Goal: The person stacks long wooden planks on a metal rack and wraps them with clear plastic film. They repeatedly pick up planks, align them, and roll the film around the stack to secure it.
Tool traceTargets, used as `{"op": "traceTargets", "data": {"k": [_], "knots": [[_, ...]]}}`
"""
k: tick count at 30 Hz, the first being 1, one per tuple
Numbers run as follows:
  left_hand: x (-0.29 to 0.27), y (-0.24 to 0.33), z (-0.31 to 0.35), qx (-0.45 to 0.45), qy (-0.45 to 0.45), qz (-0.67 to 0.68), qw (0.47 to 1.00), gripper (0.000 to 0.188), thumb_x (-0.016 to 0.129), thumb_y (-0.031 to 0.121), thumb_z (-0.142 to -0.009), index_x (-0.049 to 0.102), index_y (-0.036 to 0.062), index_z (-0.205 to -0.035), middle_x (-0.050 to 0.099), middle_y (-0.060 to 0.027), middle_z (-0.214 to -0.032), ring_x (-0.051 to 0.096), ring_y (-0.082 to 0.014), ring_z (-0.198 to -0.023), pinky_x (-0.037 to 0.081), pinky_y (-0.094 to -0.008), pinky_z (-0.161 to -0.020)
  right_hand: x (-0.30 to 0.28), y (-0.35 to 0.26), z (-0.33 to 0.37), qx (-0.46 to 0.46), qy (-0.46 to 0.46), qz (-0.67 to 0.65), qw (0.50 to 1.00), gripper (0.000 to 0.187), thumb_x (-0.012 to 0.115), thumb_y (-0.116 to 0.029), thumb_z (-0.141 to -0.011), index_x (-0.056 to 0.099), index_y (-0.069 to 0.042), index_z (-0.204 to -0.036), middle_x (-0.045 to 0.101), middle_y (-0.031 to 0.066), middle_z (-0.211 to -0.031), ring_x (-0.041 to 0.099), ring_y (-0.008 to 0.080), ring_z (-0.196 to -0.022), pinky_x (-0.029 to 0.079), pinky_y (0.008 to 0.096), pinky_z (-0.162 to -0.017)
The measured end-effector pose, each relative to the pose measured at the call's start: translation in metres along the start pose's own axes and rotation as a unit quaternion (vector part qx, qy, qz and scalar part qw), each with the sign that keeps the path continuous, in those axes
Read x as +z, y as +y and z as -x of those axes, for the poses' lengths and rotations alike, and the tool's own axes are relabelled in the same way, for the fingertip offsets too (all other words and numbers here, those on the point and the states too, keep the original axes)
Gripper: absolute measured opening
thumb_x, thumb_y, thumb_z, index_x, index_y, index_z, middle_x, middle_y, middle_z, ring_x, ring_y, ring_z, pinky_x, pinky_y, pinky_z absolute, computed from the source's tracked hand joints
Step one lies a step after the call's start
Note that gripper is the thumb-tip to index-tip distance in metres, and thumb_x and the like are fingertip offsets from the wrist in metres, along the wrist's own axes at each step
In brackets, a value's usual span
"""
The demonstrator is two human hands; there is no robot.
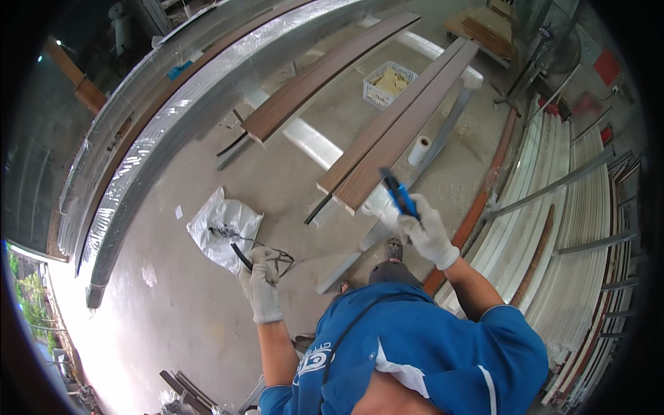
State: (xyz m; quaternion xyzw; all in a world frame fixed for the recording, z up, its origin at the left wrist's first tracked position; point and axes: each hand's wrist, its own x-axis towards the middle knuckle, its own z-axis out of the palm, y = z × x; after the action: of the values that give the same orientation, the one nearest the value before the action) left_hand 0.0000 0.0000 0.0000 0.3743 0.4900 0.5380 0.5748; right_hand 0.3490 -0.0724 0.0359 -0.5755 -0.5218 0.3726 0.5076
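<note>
My left hand [263, 285], in a white work glove, is closed around a thin black strip [241, 256]. Loose black loops of the strip [282, 261] hang beside that hand, over the floor. My right hand [430, 235], also gloved, grips a blue-and-black hand tool [401, 195] pointing up and left; its exact kind cannot be made out. Just beyond the tool lie the near ends of two brown planks [360, 181], side by side on metal supports. A black strip [318, 209] sticks out from the left plank's end. A white plastic bag [220, 225] lies beyond my left hand.
Another brown plank [325, 77] rests farther left. A white roll [419, 150] stands beside the paired planks, with a white basket [377, 93] behind them. Plastic-wrapped long profiles [180, 111] line the left; racked white profiles [519, 228] fill the right. A fan [553, 52] stands far right.
</note>
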Motion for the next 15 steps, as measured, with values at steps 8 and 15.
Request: {"op": "traceTargets", "data": {"k": [8, 15], "knots": [[0.080, 0.016, 0.005, 0.070, 0.022, -0.117, 0.990, 0.034, 0.062, 0.032, -0.105, 0.069, -0.0016, -0.102, 0.062, 0.0010, -0.074, 0.048, -0.0031, -0.058, 0.034, -0.0204, -0.052, -0.114, 0.035, -0.095, 0.044, 0.198, -0.146, 0.968, 0.029, 0.076, -0.028, -0.096, 0.062, -0.008, -0.112, 0.064, -0.0031, -0.088, 0.059, 0.0067, -0.068, 0.048, 0.0238, -0.057], [0.187, -0.009, -0.016, 0.082, 0.116, -0.214, 0.967, 0.037, 0.059, 0.024, -0.107, 0.062, 0.0010, -0.135, 0.061, -0.0016, -0.078, 0.056, -0.0063, -0.064, 0.045, -0.0229, -0.056, -0.227, 0.097, -0.210, 0.040, 0.266, -0.142, 0.952, 0.037, 0.072, -0.032, -0.099, 0.065, -0.007, -0.126, 0.067, -0.0005, -0.102, 0.064, 0.0094, -0.092, 0.055, 0.0265, -0.078]]}}
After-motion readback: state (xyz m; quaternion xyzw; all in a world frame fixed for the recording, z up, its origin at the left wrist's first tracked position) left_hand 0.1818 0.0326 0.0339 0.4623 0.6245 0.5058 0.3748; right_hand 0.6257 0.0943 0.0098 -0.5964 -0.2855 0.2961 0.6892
